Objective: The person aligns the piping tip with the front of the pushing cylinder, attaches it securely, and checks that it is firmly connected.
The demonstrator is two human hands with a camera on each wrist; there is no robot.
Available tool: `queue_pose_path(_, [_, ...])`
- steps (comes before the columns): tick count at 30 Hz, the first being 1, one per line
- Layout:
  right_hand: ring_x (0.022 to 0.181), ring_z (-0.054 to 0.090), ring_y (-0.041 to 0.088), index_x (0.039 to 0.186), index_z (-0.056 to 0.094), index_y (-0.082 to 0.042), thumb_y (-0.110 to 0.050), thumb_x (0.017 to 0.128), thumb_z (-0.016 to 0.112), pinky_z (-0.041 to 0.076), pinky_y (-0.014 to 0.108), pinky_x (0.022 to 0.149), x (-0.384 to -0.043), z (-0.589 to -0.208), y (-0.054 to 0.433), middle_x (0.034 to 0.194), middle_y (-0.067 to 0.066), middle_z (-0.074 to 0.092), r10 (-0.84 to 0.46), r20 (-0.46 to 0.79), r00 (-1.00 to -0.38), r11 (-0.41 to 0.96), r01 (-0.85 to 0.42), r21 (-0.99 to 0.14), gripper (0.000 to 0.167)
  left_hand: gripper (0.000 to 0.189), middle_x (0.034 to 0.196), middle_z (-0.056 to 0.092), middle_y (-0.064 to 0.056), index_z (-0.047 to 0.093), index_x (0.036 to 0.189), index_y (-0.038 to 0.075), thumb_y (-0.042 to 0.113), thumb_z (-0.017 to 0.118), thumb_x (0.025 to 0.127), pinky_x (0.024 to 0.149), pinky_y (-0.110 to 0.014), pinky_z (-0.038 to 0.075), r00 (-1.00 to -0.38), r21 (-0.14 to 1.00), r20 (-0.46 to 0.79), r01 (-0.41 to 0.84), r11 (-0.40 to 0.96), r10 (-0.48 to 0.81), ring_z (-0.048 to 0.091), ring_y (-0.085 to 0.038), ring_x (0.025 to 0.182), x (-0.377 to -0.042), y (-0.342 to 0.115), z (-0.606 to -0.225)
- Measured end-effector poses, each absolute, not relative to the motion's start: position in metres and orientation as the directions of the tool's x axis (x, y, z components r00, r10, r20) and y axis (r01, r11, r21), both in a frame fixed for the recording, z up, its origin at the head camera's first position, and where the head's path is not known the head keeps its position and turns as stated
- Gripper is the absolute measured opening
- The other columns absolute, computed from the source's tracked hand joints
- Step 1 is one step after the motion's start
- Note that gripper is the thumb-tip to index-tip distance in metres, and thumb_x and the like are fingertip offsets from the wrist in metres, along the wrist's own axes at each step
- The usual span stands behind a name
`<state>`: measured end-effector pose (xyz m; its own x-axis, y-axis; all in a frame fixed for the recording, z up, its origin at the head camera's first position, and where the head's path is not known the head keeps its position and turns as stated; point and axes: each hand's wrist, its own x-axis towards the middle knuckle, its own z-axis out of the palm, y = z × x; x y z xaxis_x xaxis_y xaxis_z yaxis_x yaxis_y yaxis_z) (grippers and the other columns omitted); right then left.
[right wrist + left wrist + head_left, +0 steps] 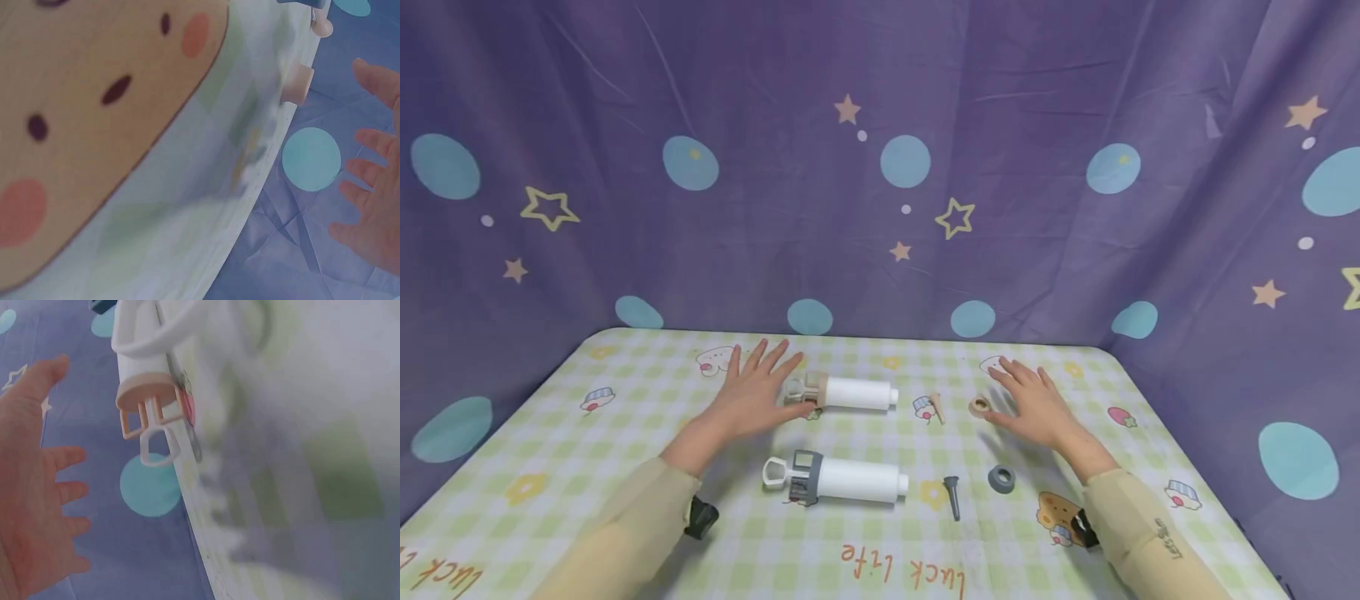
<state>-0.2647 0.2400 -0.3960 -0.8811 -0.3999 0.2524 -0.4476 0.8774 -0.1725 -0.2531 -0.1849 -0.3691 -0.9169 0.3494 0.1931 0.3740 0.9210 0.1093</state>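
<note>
My left hand (pixel 752 404) is spread, palm down, with nothing in its grasp. It is nearest to a white syringe-like tube with a beige collar and plunger handle (pixel 859 393), overlapping the handle end in the head view. A matching tube with a grey collar (pixel 859 481) lies closer to me. Fingers apart and holding nothing, my right hand (pixel 1037 411) has its thumb by a beige ring (pixel 979 406). Between the hands lie a slim beige nozzle (pixel 937 407) and a slim grey nozzle (pixel 953 498). A grey ring (pixel 1002 479) sits beside the grey nozzle.
Everything lies on a table with a green checked cloth (pixel 647 425) printed with cartoons and lettering. A purple curtain (pixel 1022 258) with stars and blue spots hangs behind the table's far edge and along both sides.
</note>
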Motion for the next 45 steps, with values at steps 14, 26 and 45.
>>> queue_pose_path(14, [0.11,0.052,0.035,0.131,0.047,-0.007,-0.033,0.083,0.064,0.043,0.053,0.087,-0.273,-0.401,0.224,0.13,0.017,0.047,-0.393,0.163,-0.905,0.876,-0.422,-0.232,0.058,0.054,0.138,0.042,-0.015,0.056,0.124,0.01,0.047,0.057,0.084,0.107,-0.059,0.006,-0.874,0.164,0.239,0.466,0.869,0.424,0.028,-0.036,0.132,-0.262,-0.146,-0.366])
queue_pose_path(26, [0.093,0.06,0.023,0.12,0.057,-0.007,-0.026,0.081,0.066,0.049,0.042,0.078,-0.279,-0.404,0.212,0.116,0.012,0.057,-0.412,0.179,-0.894,0.876,-0.442,-0.191,0.044,0.032,0.114,0.06,-0.007,0.064,0.109,0.012,0.034,0.058,0.086,0.097,-0.048,0.035,-0.855,0.167,0.262,0.498,0.851,0.449,0.054,-0.027,0.108,-0.273,-0.107,-0.369])
queue_pose_path(45, [0.088,0.058,0.02,0.107,0.064,-0.009,-0.016,0.078,0.067,0.049,0.038,0.072,-0.283,-0.41,0.205,0.099,0.005,0.06,-0.437,0.2,-0.877,0.878,-0.464,-0.114,0.03,0.031,0.11,0.061,-0.003,0.062,0.112,0.013,0.032,0.057,0.088,0.082,-0.037,0.047,-0.872,0.308,0.1,0.484,0.819,0.479,0.059,-0.019,0.098,-0.277,-0.041,-0.37])
